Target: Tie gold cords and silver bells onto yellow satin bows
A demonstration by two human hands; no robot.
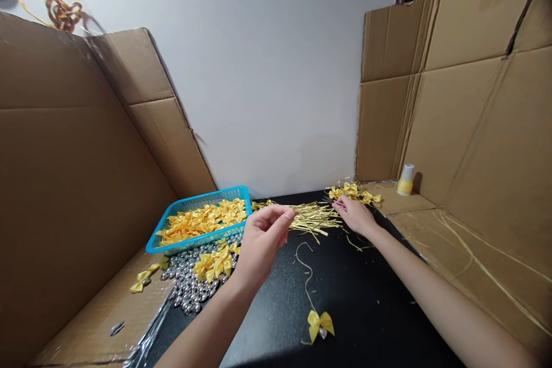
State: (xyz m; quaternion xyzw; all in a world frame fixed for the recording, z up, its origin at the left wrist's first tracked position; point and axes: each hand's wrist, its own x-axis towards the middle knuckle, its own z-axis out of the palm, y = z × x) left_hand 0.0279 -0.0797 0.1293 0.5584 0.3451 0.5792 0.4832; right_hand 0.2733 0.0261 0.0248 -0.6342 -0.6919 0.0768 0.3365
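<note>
My left hand (265,238) is raised over the black tabletop, thumb and fingertips pinched together; whatever is between them is too small to make out. At the back right, the fingers of my right hand (356,217) close on a small dark pointed tool (328,200) that looks like scissors. Just beyond it lies a pile of yellow bows (351,191). Between both hands, a bundle of gold strips (317,219) lies on the table. Nearer to me rests a single yellow bow (319,325) with a silver bead and a thin curled cord (308,279).
A blue basket (155,241) full of yellow bows stands at the back left. Silver beads (190,293) and more bows (215,261) lie before it. Cardboard walls (474,126) flank both sides. A yellow thread spool (406,180) stands at the right.
</note>
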